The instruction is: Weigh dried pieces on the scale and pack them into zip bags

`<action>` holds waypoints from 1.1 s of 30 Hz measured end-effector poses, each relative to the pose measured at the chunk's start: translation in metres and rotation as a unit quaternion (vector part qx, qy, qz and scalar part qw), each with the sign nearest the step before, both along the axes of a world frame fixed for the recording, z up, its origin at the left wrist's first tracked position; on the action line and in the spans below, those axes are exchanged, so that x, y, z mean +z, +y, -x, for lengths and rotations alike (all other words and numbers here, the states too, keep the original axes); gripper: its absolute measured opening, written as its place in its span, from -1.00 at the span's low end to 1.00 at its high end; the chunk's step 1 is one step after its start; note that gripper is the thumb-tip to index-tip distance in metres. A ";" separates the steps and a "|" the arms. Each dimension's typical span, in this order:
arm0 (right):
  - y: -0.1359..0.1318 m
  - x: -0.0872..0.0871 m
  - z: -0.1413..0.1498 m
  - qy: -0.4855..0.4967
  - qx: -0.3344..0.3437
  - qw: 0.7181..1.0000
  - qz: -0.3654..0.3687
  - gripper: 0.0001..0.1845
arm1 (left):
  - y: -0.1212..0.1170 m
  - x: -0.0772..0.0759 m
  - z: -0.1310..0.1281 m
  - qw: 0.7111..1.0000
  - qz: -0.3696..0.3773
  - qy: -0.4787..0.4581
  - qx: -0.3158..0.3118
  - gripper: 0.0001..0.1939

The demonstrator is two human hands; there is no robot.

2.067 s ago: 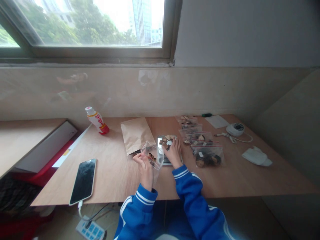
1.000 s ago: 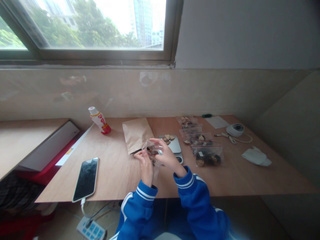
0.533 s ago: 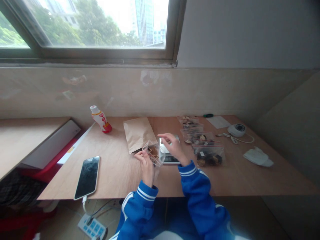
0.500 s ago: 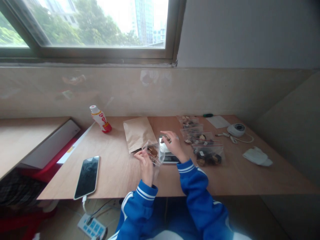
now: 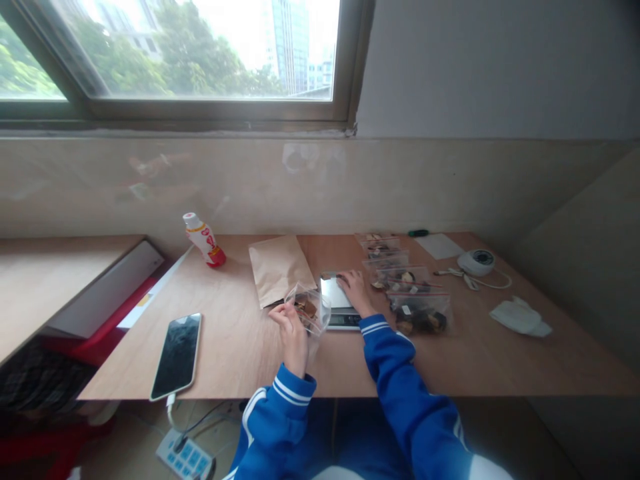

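Clear zip-top bag (image 5: 309, 310), containing brown dried pieces (image 5: 306, 307), is held in my left hand above the plywood table (image 5: 235, 360), between my two hands and nearer the left.

Table layout, largest items first: a kraft paper envelope (image 5: 277, 270) lies flat at centre, its lower corner just behind the held bag. A smartphone (image 5: 176, 357) lies to the left with a charging cable (image 5: 170, 403) at its lower end. A plastic drink bottle (image 5: 204, 239) stands upright near the far edge. A digital kitchen scale (image 5: 340, 312) sits just beside the bag on its right. Past the scale, a group of zip bags with red closures (image 5: 419, 313) holds similar brown pieces.

Bag orientation: the long axis tilts from upper left to lower right, and the lower end points toward the front of the scale. The bag sits very close to the scale, but I cannot confirm contact.

Left hand (image 5: 291, 337): the fingers (image 5: 280, 318) are curled and closed, pinching the left side of the bag. The hand is not spread.

Right hand (image 5: 356, 292): the fingers (image 5: 346, 277) lie close together on the right part of the scale platform, apart from the bag. I cannot tell whether they hold anything.
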State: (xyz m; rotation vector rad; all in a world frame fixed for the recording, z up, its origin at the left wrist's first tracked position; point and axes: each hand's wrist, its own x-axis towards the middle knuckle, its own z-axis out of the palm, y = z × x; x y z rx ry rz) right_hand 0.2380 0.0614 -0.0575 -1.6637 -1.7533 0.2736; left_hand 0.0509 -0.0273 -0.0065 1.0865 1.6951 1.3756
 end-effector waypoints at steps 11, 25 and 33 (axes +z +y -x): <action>-0.022 0.060 0.032 0.220 0.045 0.970 -0.095 -0.77 | -0.002 -0.004 -0.005 1.000 0.004 0.003 -0.011 -0.62; -0.037 0.085 0.057 0.197 0.210 0.958 0.017 -0.79 | 0.000 -0.014 0.007 0.999 0.004 -0.036 0.012 -0.67; -0.018 0.065 0.043 0.159 0.162 0.974 0.022 -0.78 | 0.002 -0.008 0.015 0.999 0.016 -0.042 0.018 -0.65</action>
